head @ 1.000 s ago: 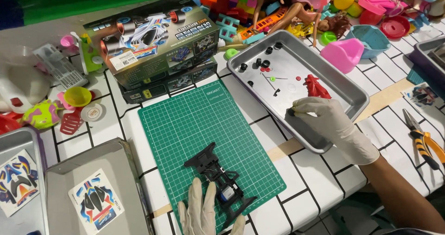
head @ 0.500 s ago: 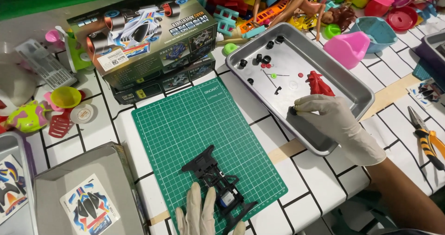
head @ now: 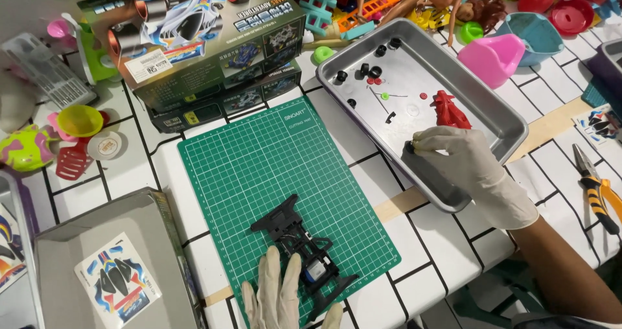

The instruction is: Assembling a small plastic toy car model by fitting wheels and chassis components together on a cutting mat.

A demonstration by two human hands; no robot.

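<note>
Pinching a small black part (head: 408, 149) against the floor of the metal tray (head: 499, 118), the gloved right hand (head: 463, 164) has its fingertips drawn together near the tray's front edge; what the part is cannot be told. Just beyond the hand lies a red car body piece (head: 451, 110), and toward the tray's far left corner sit several small black wheels (head: 365, 69) with a few red and green bits. The gloved left hand (head: 277, 296) lies flat at the front edge of the green cutting mat (head: 259, 167), fingers spread, touching the black toy car chassis (head: 304, 254), which rests tilted across the mat's front half. Behind the mat stands a stack of model car kit boxes (head: 214, 50). At the table's right edge lie orange-handled pliers (head: 597, 189). An open grey box (head: 110, 264) holding a sticker sheet (head: 116, 280) sits at the front left corner.
</note>
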